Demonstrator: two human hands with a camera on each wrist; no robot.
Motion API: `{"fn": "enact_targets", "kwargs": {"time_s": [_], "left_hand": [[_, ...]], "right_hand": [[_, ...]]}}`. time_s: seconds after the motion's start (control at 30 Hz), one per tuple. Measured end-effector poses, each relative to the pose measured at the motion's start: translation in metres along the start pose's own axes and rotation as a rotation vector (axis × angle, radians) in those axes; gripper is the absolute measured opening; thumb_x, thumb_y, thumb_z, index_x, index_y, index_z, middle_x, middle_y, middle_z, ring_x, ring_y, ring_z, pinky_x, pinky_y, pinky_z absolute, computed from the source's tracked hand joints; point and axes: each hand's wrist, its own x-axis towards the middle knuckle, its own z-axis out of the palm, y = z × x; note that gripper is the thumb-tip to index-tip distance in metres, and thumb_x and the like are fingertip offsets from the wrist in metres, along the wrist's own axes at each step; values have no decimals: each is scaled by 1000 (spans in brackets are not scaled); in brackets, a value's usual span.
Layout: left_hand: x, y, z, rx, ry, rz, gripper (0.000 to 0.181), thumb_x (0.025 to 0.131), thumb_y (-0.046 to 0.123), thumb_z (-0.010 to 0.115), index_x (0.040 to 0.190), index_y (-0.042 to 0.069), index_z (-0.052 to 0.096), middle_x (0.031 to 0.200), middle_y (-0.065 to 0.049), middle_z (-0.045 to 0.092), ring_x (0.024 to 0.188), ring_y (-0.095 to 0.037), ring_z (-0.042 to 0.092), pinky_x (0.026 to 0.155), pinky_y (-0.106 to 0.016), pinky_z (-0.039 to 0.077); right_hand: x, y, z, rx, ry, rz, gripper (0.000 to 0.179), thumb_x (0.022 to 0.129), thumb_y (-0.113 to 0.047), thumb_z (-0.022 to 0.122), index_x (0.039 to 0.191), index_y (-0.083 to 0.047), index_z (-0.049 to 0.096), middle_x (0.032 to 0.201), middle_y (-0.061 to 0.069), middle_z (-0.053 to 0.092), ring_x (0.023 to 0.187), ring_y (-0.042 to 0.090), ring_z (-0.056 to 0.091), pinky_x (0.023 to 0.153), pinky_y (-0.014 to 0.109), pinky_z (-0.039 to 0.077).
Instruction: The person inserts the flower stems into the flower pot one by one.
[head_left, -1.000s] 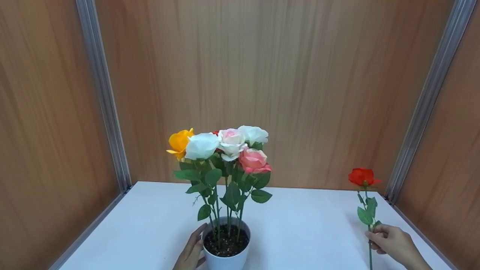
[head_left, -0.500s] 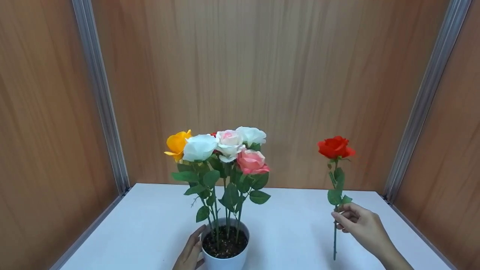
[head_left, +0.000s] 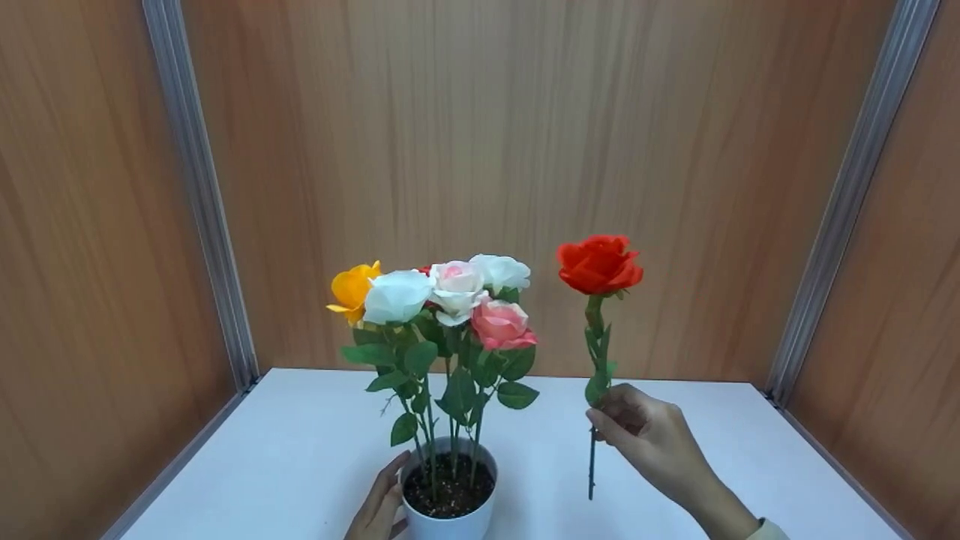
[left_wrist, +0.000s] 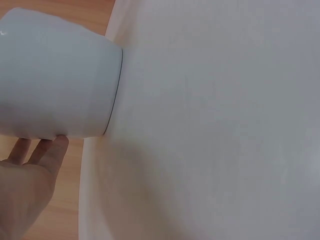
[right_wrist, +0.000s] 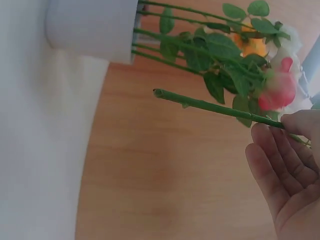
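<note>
A white flower pot (head_left: 450, 528) of dark soil stands at the front middle of the table, with several upright artificial roses in it: orange, white, pale pink, pink and a partly hidden red. My left hand (head_left: 380, 501) rests its fingertips against the pot's left side; in the left wrist view its fingers (left_wrist: 54, 154) touch the smooth wall. To the right, my right hand (head_left: 652, 439) pinches a red rose (head_left: 600, 265) by its green stem between thumb and fingers, bloom up. The right wrist view shows the bare stem end (right_wrist: 165, 93) hanging free, beside the pot.
Wood-grain panels (head_left: 480, 150) close off the back and both sides, joined by grey metal corner posts (head_left: 202, 195). The white tabletop (head_left: 315, 420) spreads around the pot, its back edge meeting the rear panel.
My right hand has carried the red rose left and upward from the table's right side, nearer the potted roses. My left hand stays against the pot.
</note>
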Motion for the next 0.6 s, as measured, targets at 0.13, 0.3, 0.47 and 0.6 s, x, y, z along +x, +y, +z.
{"fn": "enact_targets", "kwargs": {"time_s": [0.13,0.3,0.47,0.6], "left_hand": [[1,-1,0,-5,-6,5,72,93,57,31,146,11,17,143,-28,19,123,-47,32,87,-63,40],[1,0,-1,1,-2,8,74,92,60,32,146,11,18,142,-27,21,123,-47,32,88,-62,40],[1,1,0,2,3,6,76,90,62,33,146,12,18,142,-27,21,124,-48,29,87,-64,39],[-1,1,0,24,19,0,71,93,58,31,145,12,18,144,-25,18,125,-51,25,85,-63,40]], "right_hand": [[4,-28,12,16,-28,-71,8,87,-23,64,92,-18,60,73,-7,63,61,10,61,55,27,55],[9,-53,31,86,-72,-104,6,88,-15,63,94,-14,60,76,-4,65,64,11,63,60,29,56],[16,-44,57,108,-110,-211,13,89,-24,61,100,-16,61,81,-5,66,71,8,64,65,26,56],[18,-44,75,164,-114,-278,12,91,-21,59,102,-15,59,84,-4,66,74,9,65,66,26,56]]}}
